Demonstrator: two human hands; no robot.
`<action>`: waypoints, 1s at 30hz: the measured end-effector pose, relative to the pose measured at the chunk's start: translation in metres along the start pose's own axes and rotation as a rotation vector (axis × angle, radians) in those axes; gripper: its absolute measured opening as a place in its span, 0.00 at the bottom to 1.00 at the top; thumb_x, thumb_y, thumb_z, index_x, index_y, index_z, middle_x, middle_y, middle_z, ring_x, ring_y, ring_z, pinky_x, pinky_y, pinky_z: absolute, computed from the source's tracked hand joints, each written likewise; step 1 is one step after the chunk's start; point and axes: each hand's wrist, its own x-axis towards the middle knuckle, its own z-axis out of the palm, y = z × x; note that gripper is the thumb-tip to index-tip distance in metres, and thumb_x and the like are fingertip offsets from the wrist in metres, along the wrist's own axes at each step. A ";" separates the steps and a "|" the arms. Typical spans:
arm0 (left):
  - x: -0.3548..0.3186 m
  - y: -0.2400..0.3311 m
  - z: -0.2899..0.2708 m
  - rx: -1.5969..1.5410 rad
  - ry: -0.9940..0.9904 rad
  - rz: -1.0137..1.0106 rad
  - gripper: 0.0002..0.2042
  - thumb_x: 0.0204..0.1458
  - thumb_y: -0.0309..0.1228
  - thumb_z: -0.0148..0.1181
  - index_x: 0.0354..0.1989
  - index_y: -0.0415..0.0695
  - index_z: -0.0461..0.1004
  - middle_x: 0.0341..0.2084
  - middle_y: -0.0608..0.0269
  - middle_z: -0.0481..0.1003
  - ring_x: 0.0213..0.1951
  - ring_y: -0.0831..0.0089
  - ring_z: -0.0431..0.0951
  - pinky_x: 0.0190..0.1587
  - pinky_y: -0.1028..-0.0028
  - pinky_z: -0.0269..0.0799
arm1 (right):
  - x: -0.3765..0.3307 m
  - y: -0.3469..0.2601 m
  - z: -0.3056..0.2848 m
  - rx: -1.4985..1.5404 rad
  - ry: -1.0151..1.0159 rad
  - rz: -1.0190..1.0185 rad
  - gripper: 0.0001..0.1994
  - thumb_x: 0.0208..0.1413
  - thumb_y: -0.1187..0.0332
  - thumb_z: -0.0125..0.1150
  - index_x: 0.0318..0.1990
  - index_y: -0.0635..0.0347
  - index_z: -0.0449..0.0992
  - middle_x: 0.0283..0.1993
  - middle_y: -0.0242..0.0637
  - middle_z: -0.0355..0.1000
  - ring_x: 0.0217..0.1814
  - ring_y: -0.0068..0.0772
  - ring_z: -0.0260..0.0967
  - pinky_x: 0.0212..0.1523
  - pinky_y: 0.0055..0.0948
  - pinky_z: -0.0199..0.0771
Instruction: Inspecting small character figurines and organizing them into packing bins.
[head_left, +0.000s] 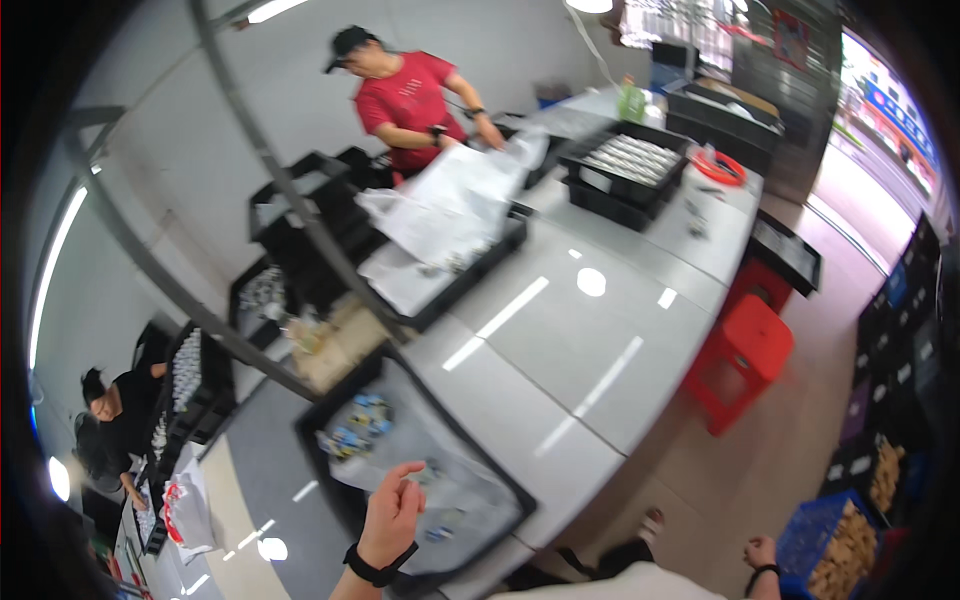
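Parts (360,425) are in the black tray (465,428) at the near end of the table (500,390), on a pale sheet (480,500) that lines it. Progress, as judged: partway. Most of the parts are gathered in a heap at the tray's far left end; a few lie apart, near and beyond the left hand (395,515), and much of the sheet is bare. Whether those few remain to be dealt with cannot be established.

Condition: the parts are small, mixed blue, yellowish and dark, and lie in no visible order. Blur hides their exact shape. The sheet is creased and looks translucent.

Left hand: above the tray, index finger extended, other fingers curled; no part is visible in it, though a small one could be hidden. Right hand (760,552): loosely curled, well apart from the tray, near a blue crate (797,548); contents, if any, cannot be told.
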 end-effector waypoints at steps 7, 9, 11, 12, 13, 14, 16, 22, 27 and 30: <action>0.018 0.013 0.259 -0.163 -0.183 -0.012 0.21 0.42 0.14 0.39 0.47 0.38 0.62 0.40 0.60 0.67 0.28 0.78 0.71 0.26 0.82 0.65 | 0.076 0.096 -0.080 0.159 0.166 0.346 0.07 0.42 0.78 0.46 0.29 0.68 0.70 0.20 0.42 0.68 0.16 0.32 0.67 0.13 0.29 0.65; 0.036 0.008 0.321 -0.360 -0.284 -0.136 0.19 0.43 0.15 0.41 0.47 0.37 0.63 0.39 0.60 0.67 0.35 0.78 0.70 0.35 0.81 0.67 | 0.108 0.099 -0.093 0.318 0.248 0.356 0.07 0.42 0.79 0.47 0.30 0.68 0.70 0.20 0.42 0.68 0.16 0.32 0.68 0.12 0.26 0.65; 0.053 0.022 0.366 -0.267 -0.317 -0.146 0.18 0.43 0.15 0.42 0.46 0.38 0.64 0.39 0.61 0.67 0.35 0.79 0.69 0.38 0.81 0.67 | 0.150 0.095 -0.099 0.358 0.147 0.322 0.08 0.42 0.79 0.47 0.33 0.68 0.68 0.20 0.41 0.67 0.16 0.33 0.67 0.12 0.27 0.65; 0.061 0.025 0.383 -0.172 -0.348 -0.161 0.18 0.43 0.15 0.43 0.45 0.38 0.65 0.39 0.62 0.68 0.36 0.79 0.69 0.40 0.81 0.66 | 0.171 0.088 -0.100 0.394 0.042 0.291 0.11 0.42 0.79 0.47 0.36 0.67 0.66 0.20 0.41 0.65 0.16 0.33 0.66 0.11 0.27 0.64; 0.072 0.024 0.400 -0.084 -0.354 -0.116 0.16 0.44 0.18 0.45 0.44 0.38 0.66 0.38 0.60 0.69 0.38 0.74 0.70 0.42 0.77 0.67 | 0.193 0.080 -0.099 0.400 0.007 0.240 0.11 0.42 0.79 0.48 0.36 0.67 0.66 0.20 0.41 0.65 0.16 0.33 0.66 0.12 0.27 0.64; 0.079 0.024 0.412 -0.089 -0.343 -0.114 0.16 0.44 0.18 0.45 0.44 0.38 0.66 0.38 0.60 0.69 0.38 0.74 0.70 0.42 0.77 0.67 | 0.213 0.071 -0.099 0.405 -0.029 0.187 0.11 0.42 0.79 0.48 0.37 0.67 0.66 0.21 0.41 0.66 0.16 0.33 0.66 0.12 0.26 0.64; 0.099 0.028 0.428 0.286 -0.405 0.115 0.15 0.44 0.22 0.47 0.43 0.38 0.67 0.39 0.55 0.69 0.41 0.66 0.70 0.45 0.71 0.66 | 0.243 0.013 -0.101 0.437 -0.066 0.115 0.10 0.44 0.78 0.49 0.37 0.67 0.67 0.22 0.40 0.67 0.17 0.31 0.67 0.14 0.25 0.65; 0.181 0.038 0.474 0.235 -0.343 0.052 0.14 0.43 0.25 0.49 0.41 0.39 0.68 0.39 0.51 0.69 0.44 0.59 0.68 0.48 0.67 0.63 | 0.333 -0.138 -0.125 0.275 -0.128 -0.237 0.10 0.46 0.75 0.52 0.37 0.66 0.68 0.24 0.37 0.69 0.20 0.26 0.67 0.18 0.22 0.66; 0.279 0.040 0.526 0.236 -0.268 0.183 0.14 0.42 0.24 0.49 0.40 0.40 0.69 0.39 0.51 0.68 0.44 0.56 0.67 0.48 0.65 0.62 | 0.412 -0.170 -0.160 0.148 0.016 -0.372 0.07 0.44 0.75 0.52 0.34 0.64 0.69 0.21 0.35 0.68 0.19 0.24 0.66 0.19 0.22 0.66; 0.351 0.048 0.546 0.251 -0.263 0.212 0.14 0.41 0.24 0.49 0.40 0.40 0.69 0.37 0.51 0.68 0.43 0.54 0.66 0.47 0.63 0.62 | 0.397 -0.198 -0.193 0.025 0.006 -0.219 0.08 0.42 0.74 0.53 0.31 0.66 0.73 0.21 0.38 0.70 0.20 0.28 0.66 0.23 0.28 0.68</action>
